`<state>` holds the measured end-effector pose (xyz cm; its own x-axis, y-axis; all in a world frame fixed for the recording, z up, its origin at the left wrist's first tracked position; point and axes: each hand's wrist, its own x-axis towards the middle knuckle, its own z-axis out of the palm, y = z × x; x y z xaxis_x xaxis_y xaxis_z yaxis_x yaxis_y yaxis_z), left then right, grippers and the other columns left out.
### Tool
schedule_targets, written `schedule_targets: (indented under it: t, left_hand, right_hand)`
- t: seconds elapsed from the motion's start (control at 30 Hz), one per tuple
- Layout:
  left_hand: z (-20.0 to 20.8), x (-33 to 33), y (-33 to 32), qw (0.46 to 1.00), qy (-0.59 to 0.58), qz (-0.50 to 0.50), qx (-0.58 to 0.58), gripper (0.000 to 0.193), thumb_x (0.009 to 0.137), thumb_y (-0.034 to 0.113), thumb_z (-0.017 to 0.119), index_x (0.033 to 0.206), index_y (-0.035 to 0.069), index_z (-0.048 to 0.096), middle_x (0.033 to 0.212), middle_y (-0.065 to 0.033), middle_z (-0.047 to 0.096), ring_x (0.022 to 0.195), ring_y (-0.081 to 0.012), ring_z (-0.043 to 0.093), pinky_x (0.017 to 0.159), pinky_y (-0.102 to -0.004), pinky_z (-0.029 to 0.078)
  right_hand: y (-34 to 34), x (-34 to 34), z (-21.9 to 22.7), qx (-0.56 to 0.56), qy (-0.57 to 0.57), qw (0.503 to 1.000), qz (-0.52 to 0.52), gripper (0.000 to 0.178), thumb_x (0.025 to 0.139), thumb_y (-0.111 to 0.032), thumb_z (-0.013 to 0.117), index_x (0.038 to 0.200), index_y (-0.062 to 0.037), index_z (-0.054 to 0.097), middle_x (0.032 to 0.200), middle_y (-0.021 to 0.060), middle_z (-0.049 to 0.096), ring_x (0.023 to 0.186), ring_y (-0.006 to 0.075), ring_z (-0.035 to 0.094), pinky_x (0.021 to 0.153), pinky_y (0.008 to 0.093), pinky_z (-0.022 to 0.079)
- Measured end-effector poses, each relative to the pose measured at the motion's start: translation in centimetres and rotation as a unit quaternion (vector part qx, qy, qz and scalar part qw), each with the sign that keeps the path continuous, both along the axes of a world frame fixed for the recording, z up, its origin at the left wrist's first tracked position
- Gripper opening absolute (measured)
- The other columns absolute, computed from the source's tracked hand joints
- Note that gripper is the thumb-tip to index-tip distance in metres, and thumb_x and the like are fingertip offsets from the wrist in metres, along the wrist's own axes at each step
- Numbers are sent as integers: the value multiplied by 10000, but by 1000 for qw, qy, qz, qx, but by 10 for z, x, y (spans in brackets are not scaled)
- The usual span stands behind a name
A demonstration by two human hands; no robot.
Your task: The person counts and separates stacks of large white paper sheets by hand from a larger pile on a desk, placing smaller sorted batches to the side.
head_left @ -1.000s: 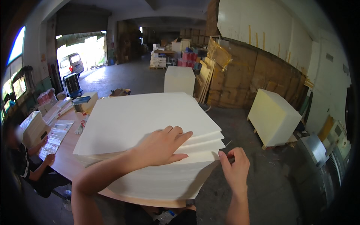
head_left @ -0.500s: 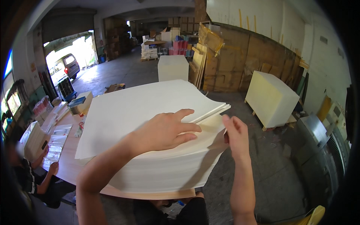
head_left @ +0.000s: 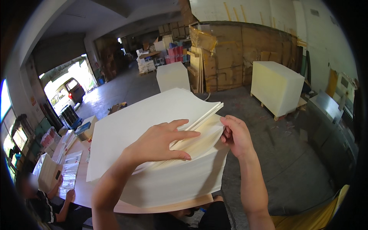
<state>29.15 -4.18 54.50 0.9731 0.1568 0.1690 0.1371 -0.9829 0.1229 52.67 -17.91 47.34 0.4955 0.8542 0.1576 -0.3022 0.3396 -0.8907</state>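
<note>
A tall stack of large white paper sheets (head_left: pixel 172 189) rests on the wooden table in front of me. Its top sheets (head_left: pixel 145 111) are split off in a few thin layers, their edges raised near the right corner. My left hand (head_left: pixel 157 142) lies across these edges with fingers spread, thumb and fingertips over the sheets beneath. At the stack's right corner, my right hand (head_left: pixel 238 137) is closed in a pinch on the corner of some sheets, which bow up slightly between both hands. How many sheets it grips is hidden.
On the table's left (head_left: pixel 82 191) lie clear plastic packages (head_left: pixel 71 170), where a seated person (head_left: pixel 44 197) works. Large white paper blocks stand behind the stack (head_left: pixel 172 76) and on a pallet to the right (head_left: pixel 276 88). A metal machine (head_left: pixel 326 107) stands far right.
My left fingers have spread wider over the sheets. The right hand's fingers have curled in at the corner, and the sheets there bow more. The whole view has tilted.
</note>
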Motion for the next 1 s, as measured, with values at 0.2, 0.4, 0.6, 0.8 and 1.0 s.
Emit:
schedule_targets:
  t: [0.2, 0.4, 0.6, 0.8, 1.0]
  left_hand:
    - [-4, 0, 3, 996, -72, -4, -48, 518, 990, 428, 694, 1493, 330, 621, 1595, -187, 500, 1186, -391, 689, 1066, -430, 524]
    - [5, 4, -8, 999, -2, 32, -8, 447, 992, 346, 683, 1437, 312, 657, 1588, -176, 497, 1089, -384, 720, 1003, -422, 561]
    - [-2, 2, -9, 999, -32, 22, 9, 604, 843, 543, 832, 1380, 299, 699, 1558, -124, 538, 1159, -349, 697, 971, -418, 577]
    - [2, 2, -4, 1000, -16, 19, -11, 545, 907, 517, 779, 1401, 305, 691, 1562, -119, 539, 1174, -353, 692, 985, -426, 571]
    - [5, 3, -14, 998, -54, 22, -9, 382, 1054, 263, 588, 1426, 273, 671, 1575, -143, 513, 1113, -363, 701, 943, -441, 584]
  right_hand:
    - [-3, 2, -1, 39, 27, 999, 4, 446, 1033, -363, 695, 696, -142, 505, 621, -45, 483, 507, 96, 495, 470, 268, 342]
    - [7, -3, 1, 9, -53, 997, -62, 403, 1030, -287, 681, 700, -128, 514, 618, -26, 517, 496, 99, 499, 462, 265, 348]
    - [6, 3, -6, 47, 50, 998, 6, 371, 1029, -240, 667, 707, -120, 526, 630, -1, 574, 517, 111, 565, 441, 270, 369]
    - [-1, 2, -3, 36, 49, 998, 14, 381, 1029, -249, 675, 707, -117, 520, 627, -3, 570, 521, 108, 562, 441, 261, 366]
    - [10, 3, -13, 4, -175, 977, -124, 386, 1007, -253, 709, 698, -116, 523, 603, -19, 552, 505, 99, 557, 433, 259, 359]
